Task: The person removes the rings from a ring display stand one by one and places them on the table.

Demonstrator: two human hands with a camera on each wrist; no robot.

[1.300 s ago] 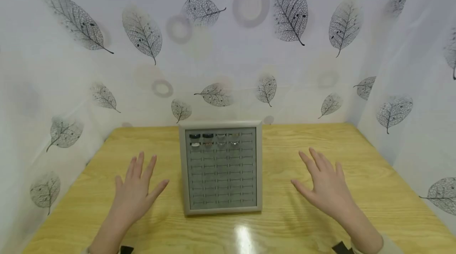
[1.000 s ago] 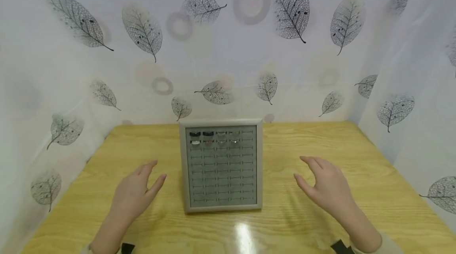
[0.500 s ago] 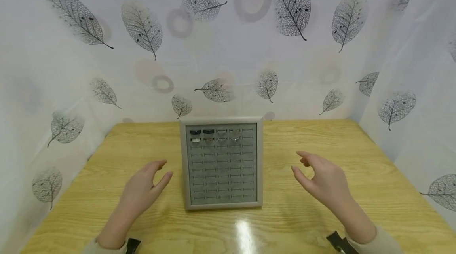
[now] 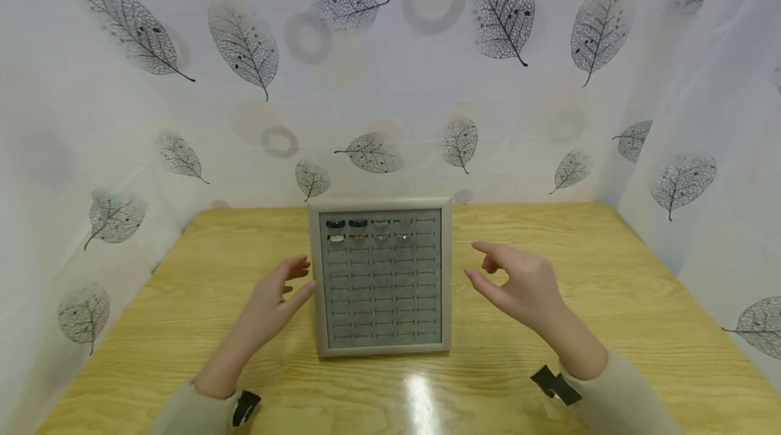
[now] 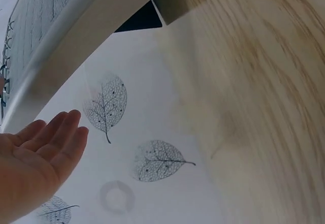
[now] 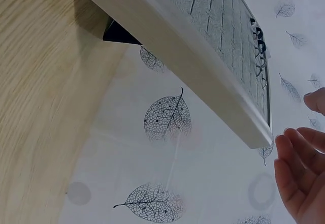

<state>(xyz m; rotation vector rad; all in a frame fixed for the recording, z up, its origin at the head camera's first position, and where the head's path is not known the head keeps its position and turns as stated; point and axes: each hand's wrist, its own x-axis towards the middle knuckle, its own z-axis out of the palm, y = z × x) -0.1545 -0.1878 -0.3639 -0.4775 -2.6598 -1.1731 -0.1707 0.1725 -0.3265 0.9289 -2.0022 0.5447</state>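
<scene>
A ring display board with a pale frame (image 4: 447, 272) and a grey slotted pad stands leaning back on the table. Several rings fill its two top rows: dark rings (image 4: 358, 223) at the upper left, a white-topped ring (image 4: 336, 238) below, and thin silver and gold-toned ones beside them. My left hand (image 4: 268, 303) is at the frame's left side, thumb tip by the edge; whether it touches cannot be told. Its fingers look loosely extended in the left wrist view. Off the right side hovers my right hand (image 4: 525, 286), fingers loosely bent, holding nothing.
A wooden table (image 4: 549, 381) lies beneath. White leaf-printed cloth (image 4: 390, 96) hangs behind and along both sides. A dark support (image 6: 119, 33) shows behind the board in both wrist views. Black straps (image 4: 555, 384) are at both wrists.
Both hands have moved inward toward the board, and their spread fingers have bent loosely. The board keeps its place on the table; the head view has tilted slightly.
</scene>
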